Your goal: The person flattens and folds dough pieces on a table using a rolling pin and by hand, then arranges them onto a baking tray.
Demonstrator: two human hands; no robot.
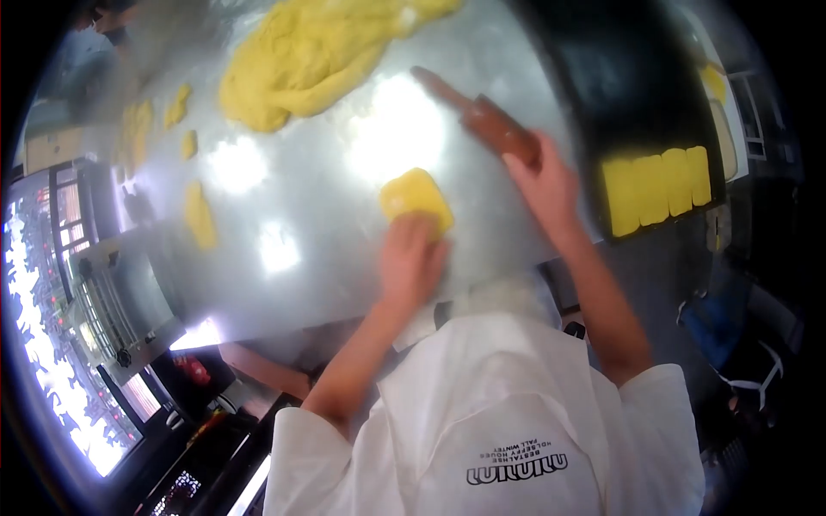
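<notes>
Head view: right hand point(549, 182) grips rolling pin point(495, 123); left hand point(413, 262) touches dough piece point(416, 191), grip unclear. Better keep left hand clear when rolling.

Left hand point(413, 258) touches a dough piece point(417, 191); right hand point(548, 185) grips a rolling pin point(495, 125); larger dough mass point(301, 60) lies far left.

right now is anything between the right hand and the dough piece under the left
Nothing visible: only bare tabletop lies between the right hand, holding the rolling pin, and the dough piece. The left hand covers the dough's near edge.
</notes>
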